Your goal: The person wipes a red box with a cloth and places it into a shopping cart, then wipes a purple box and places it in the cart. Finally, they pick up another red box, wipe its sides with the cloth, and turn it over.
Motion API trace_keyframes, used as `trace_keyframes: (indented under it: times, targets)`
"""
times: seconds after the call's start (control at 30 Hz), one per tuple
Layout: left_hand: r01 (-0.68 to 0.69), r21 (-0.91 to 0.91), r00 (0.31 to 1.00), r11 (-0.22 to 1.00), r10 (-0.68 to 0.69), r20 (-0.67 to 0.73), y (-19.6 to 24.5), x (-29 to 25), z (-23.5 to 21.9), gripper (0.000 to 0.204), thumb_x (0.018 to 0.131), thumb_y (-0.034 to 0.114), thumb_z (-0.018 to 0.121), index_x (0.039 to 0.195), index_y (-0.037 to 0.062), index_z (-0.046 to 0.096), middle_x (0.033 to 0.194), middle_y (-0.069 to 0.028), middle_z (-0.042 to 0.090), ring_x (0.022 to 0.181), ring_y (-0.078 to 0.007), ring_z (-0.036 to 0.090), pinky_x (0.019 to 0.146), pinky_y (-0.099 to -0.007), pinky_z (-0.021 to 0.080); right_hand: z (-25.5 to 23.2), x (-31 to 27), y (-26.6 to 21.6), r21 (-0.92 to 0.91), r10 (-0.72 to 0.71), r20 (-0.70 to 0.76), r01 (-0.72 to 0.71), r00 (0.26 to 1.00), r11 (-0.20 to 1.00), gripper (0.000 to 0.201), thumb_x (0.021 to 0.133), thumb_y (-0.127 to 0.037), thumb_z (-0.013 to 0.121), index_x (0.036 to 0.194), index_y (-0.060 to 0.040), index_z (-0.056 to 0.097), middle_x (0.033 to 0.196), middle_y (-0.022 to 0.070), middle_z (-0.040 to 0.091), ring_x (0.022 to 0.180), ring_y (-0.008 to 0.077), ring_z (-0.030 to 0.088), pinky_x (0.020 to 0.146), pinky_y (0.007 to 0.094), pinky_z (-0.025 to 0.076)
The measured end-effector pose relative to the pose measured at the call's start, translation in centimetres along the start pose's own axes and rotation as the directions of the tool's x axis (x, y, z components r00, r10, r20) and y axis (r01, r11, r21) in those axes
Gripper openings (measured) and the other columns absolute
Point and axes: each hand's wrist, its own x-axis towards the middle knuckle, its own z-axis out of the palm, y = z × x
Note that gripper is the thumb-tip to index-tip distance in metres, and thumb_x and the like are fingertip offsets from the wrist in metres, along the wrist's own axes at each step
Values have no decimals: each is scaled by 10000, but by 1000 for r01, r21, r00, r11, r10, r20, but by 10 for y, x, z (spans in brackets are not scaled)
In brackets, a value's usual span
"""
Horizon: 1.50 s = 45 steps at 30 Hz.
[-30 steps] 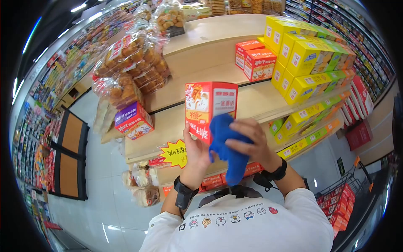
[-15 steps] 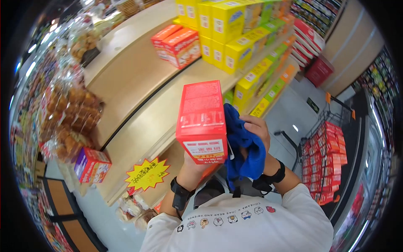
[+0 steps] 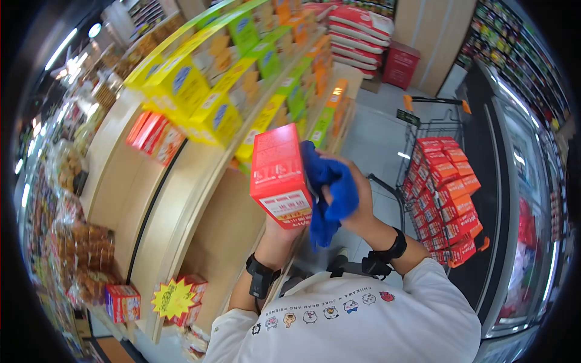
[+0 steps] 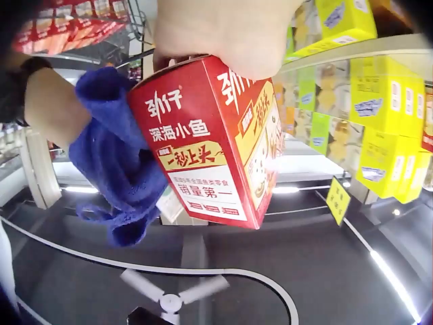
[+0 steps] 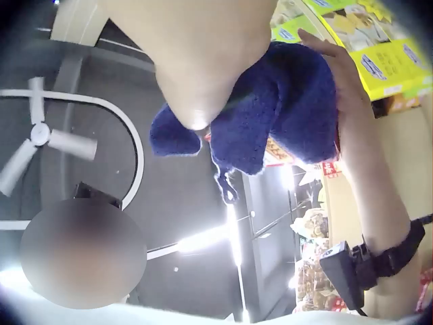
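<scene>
My left hand (image 3: 279, 233) holds a red snack box (image 3: 279, 176) from below, upright at chest height in the head view. In the left wrist view the red box (image 4: 210, 139) shows its printed front, with my palm (image 4: 223, 30) wrapped over its end. My right hand (image 3: 357, 196) grips a blue cloth (image 3: 330, 187) and presses it against the right side of the box. The blue cloth (image 5: 284, 112) hangs bunched below my fingers in the right wrist view, and it lies against the left of the box as a blue cloth (image 4: 115, 156) in the left wrist view.
Wooden shelves (image 3: 181, 199) at the left carry yellow and green boxes (image 3: 200, 91), red boxes (image 3: 154, 133) and bagged bread (image 3: 78, 254). A shopping cart (image 3: 436, 130) loaded with red boxes (image 3: 448, 193) stands on the right. A freezer case (image 3: 520, 181) runs along the far right.
My head has turned right, so the shelves slid left and the cart came into view. The box has been tilted and turned in my left hand while the cloth stays against its side.
</scene>
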Motion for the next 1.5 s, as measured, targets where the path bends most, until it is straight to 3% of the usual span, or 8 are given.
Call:
trace_keyframes:
  times: [0.13,0.33,0.5,0.67,1.0,1.27,1.33,1.5]
  targets:
    - [91,146,991,985,-104,83,-57,61,11,480,962,383,444,1316,60,433,1288,-117,518,1172,-246,509,987,-397,439,-71,1,-12,-209,-308,139,332,941,920,568,768,-175,711,1267,-20,488,1351,183,481,1228,318,491,1023,407,369]
    - [170,328,958,929,-234,168,-124,131,17,518,958,447,399,1295,57,444,1243,-141,550,1113,-279,558,945,-416,473,-136,-33,33,241,121,-340,-38,932,970,459,849,-120,613,1270,-7,470,1237,128,556,1122,223,552,956,325,421]
    - [323,271,938,907,-345,36,-158,164,15,646,953,571,311,1343,65,404,1296,-153,525,1145,-303,553,970,-430,464,-179,-45,51,741,665,-462,-157,587,653,322,891,-50,496,1210,-14,517,1060,63,617,957,161,602,835,299,489]
    - [468,429,862,772,-506,-31,-191,220,-16,684,941,599,313,1371,72,380,1320,-142,511,1169,-290,542,967,-445,468,-227,-37,46,673,594,-494,-154,636,724,290,913,-76,510,1195,-12,530,1094,79,621,969,162,611,840,297,490]
    - [729,415,586,545,-810,33,-230,301,13,589,959,489,404,1338,38,400,1281,-158,531,1136,-274,561,925,-420,492,-271,2,72,-186,-60,-822,-167,566,968,357,923,-90,551,1257,17,483,1267,131,544,1130,198,546,972,331,436]
    - [812,472,408,342,-912,-41,-282,332,-17,601,968,526,339,1335,57,426,1251,-107,564,1079,-208,596,896,-373,516,-287,-57,97,450,422,-872,68,248,890,326,950,-194,555,1220,-13,519,1105,80,611,974,147,595,839,322,511]
    - [846,441,329,301,-944,15,-298,333,-20,599,966,530,345,1322,60,448,1254,-97,568,1081,-201,598,889,-361,521,-291,-56,81,472,471,-882,-33,-19,881,316,949,-219,560,1194,-21,535,1073,68,622,940,138,601,806,313,514]
    - [876,453,206,169,-978,-33,-352,327,-28,606,958,536,362,1346,76,429,1281,-109,549,1126,-211,573,945,-384,488,-313,-57,31,90,82,-987,-54,-137,994,317,919,-225,597,1162,-26,560,1022,39,625,878,128,595,768,267,489]
